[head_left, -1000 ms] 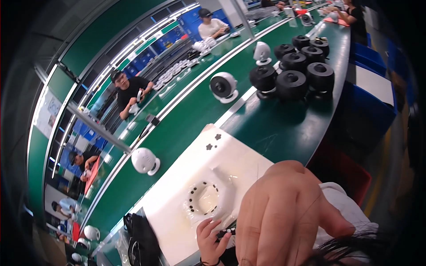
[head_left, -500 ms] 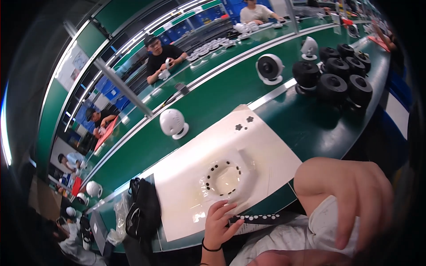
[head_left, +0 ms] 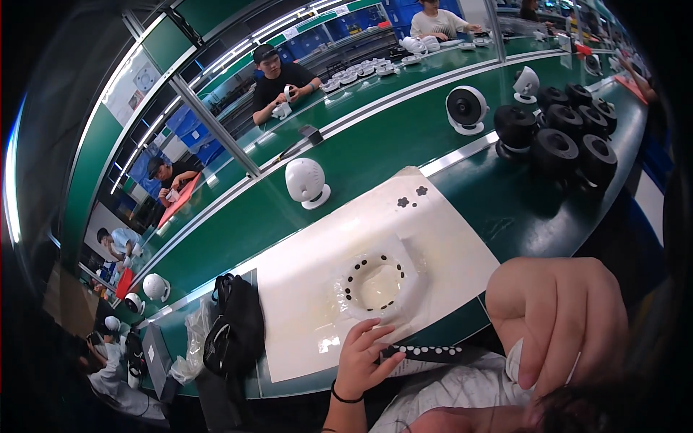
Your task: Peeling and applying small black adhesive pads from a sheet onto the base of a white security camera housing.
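While the worktop (head_left: 498,209) bears the white ring (head_left: 410,281), a light grip counts

The right hand (head_left: 563,317), near right, is curled; I cannot tell what it grips. The left hand (head_left: 364,357), half closed, holds the left end of a black strip (head_left: 427,356), best held level and pinched clear of the white dots (head_left: 432,350). Beyond, on a pale sheet (head_left: 296,303), lies the smooth ring, black dots (head_left: 349,297) around its opening.

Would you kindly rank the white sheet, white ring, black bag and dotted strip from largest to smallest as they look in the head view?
1. White sheet
2. Black bag and white ring: too alike to rank
3. Dotted strip
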`<state>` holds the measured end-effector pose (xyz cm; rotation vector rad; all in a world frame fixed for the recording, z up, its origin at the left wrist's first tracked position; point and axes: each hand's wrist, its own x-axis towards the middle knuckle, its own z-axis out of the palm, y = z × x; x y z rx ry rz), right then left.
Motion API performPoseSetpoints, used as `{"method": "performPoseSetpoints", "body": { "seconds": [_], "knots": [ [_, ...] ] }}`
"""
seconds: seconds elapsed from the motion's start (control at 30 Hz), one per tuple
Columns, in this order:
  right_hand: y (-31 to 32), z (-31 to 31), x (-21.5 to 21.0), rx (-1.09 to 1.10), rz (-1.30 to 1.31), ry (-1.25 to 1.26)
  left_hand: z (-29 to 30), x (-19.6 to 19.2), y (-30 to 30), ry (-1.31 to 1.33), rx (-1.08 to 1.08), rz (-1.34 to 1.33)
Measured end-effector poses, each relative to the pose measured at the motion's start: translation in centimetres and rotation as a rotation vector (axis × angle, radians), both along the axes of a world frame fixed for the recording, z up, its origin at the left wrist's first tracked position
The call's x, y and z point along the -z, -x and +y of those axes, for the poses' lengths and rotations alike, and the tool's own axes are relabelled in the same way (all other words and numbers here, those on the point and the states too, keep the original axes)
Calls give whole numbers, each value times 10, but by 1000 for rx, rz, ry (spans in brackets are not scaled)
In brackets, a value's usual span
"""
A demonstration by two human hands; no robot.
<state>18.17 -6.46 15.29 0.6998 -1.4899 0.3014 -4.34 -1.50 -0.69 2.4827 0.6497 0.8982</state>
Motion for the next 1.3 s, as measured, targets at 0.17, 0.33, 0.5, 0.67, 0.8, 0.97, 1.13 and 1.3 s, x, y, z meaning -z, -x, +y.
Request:
{"method": "performPoseSetpoints", "body": {
  "seconds": [0.17,0.33,0.5,0.67,0.8,0.97,1.13,1.3],
  "knots": [
    [-15,-1,-12,-62,-244,65,1,-1,0,2,12,-7],
    [-25,6,-24,-239,-890,187,2,-6,1,-31,-3,15],
    [-23,11,-23,-147,-767,190,1,-1,0,11,-13,14],
    [-18,-4,-4,-319,-485,359,0,-5,-1,-18,8,10],
    [-17,-7,8,-374,-368,312,0,-3,0,-28,1,15],
    [2,28,-8,-319,-419,123,-2,-16,4,5,-15,-4],
    [-16,55,-6,60,-639,109,2,-7,-8,5,42,-2],
    [-19,159,49,807,-731,993,2,4,7,4,-14,-2]
  ]
}}
